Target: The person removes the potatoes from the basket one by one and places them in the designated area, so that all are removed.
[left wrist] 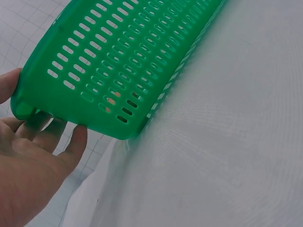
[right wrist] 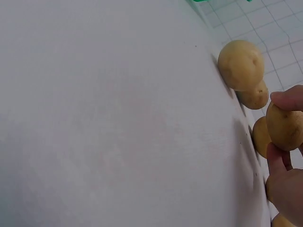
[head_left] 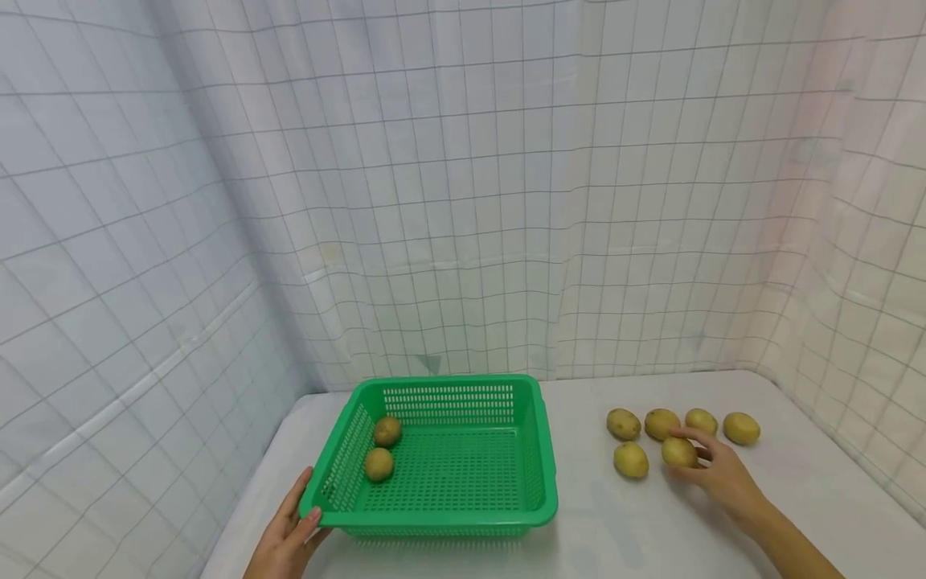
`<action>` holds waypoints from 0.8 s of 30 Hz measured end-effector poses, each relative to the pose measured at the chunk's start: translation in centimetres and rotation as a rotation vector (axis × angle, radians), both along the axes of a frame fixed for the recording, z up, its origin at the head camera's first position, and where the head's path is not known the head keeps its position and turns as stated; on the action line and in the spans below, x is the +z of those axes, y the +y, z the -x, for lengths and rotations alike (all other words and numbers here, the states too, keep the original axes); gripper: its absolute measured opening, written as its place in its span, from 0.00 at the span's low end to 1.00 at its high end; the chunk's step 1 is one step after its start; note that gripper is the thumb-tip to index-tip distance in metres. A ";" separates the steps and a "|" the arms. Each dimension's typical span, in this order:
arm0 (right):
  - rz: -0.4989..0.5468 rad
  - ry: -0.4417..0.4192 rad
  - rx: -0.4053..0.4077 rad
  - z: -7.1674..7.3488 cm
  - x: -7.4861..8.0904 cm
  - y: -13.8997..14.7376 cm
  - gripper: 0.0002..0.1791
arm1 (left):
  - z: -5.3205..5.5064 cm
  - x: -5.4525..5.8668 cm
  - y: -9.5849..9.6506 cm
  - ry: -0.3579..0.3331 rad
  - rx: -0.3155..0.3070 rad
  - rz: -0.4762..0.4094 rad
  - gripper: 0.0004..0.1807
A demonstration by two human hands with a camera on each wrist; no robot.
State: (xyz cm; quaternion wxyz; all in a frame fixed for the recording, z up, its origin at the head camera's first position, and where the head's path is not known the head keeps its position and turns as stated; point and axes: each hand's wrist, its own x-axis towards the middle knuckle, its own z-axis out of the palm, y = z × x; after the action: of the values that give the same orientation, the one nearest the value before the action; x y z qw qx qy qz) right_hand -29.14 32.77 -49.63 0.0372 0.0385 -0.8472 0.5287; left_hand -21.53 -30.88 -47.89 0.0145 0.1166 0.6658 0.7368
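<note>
A green plastic basket [head_left: 434,519] with slotted walls stands on the white table, two potatoes [head_left: 379,465] lying along its left side. My left hand [head_left: 284,540] grips the basket's near left corner, thumb on the rim; in the left wrist view the fingers of the left hand [left wrist: 40,161] curl under that rim. To the right, my right hand [head_left: 723,476] pinches a potato [head_left: 678,452] between thumb and fingers. The right wrist view shows the held potato [right wrist: 285,126] a little off the tabletop. Close around it lie several other potatoes [head_left: 631,460].
A white cloth [head_left: 593,515] covers the table. Behind it and on both sides hang white curtains [head_left: 463,201] with a dark grid pattern. A strip of table lies between the basket's right wall and the group of potatoes.
</note>
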 end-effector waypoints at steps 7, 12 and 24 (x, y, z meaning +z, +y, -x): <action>-0.095 -0.092 0.022 0.3 -0.4 0.5 0.39 | -0.1 0.2 0.1 0.011 0.001 0.005 0.43; -0.103 -0.132 0.033 0.6 -0.5 0.5 0.40 | -0.1 0.2 0.1 0.013 -0.006 0.002 0.44; -0.076 -0.138 0.034 0.6 -0.1 0.7 0.43 | 0.0 -0.2 0.1 0.027 -0.007 -0.012 0.42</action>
State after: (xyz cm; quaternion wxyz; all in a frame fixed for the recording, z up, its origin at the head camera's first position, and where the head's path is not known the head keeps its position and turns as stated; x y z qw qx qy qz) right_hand -29.69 33.49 -49.68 -0.0318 0.0177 -0.8664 0.4981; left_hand -21.56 -30.78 -48.06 0.0073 0.1286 0.6610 0.7392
